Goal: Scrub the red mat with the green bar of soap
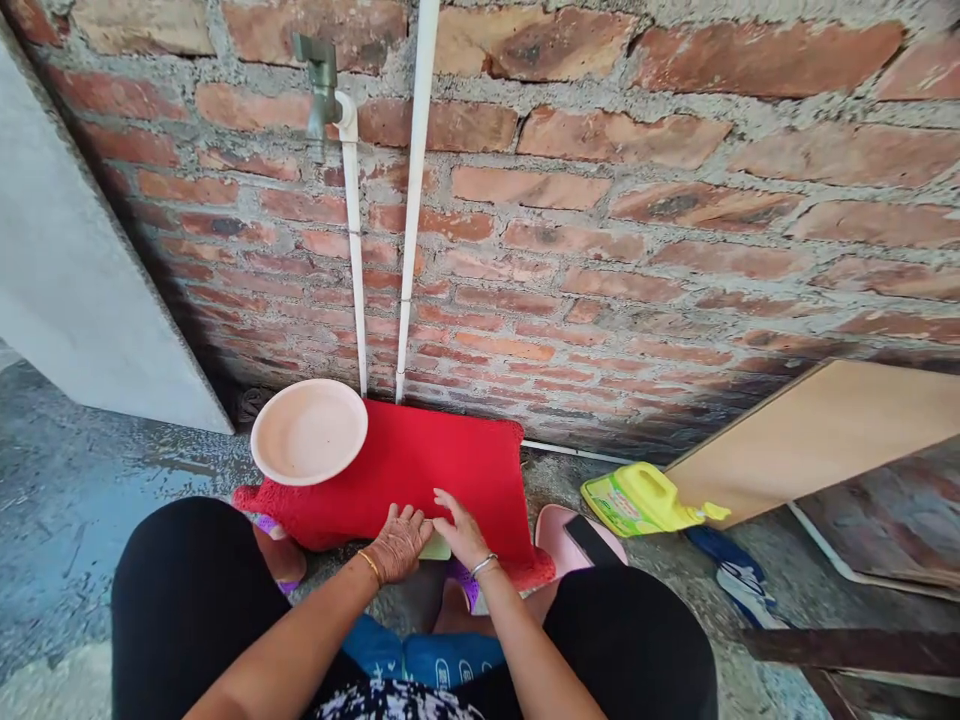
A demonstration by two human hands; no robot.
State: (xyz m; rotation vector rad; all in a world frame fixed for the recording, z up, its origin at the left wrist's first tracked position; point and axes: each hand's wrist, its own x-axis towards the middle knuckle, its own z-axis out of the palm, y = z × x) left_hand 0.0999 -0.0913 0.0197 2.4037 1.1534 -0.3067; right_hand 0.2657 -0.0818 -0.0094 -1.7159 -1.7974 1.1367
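My left hand [397, 545], with a gold-coloured bracelet on its wrist, lies back up on the front part of a red cloth [450, 450]. Its fingers are stretched out and slightly spread. Close beside it, my right hand [465, 535] wears a silver-coloured bangle, and its fingers are apart and a little curved. Between the two hands shows a small pale green flat piece [436, 547], partly covered by them; its kind is unclear. A pale pink basin [311, 430] stands on the cloth's left end, away from both hands.
A brick wall [555, 240] with a tap [319, 90] and white pipes [412, 220] rises behind. Rightward are a pink tray-like item [551, 535] bearing a dark phone-like slab [590, 541], a yellow jug [641, 498] and a leaning board [832, 430]. A grey slab [97, 240] leans left.
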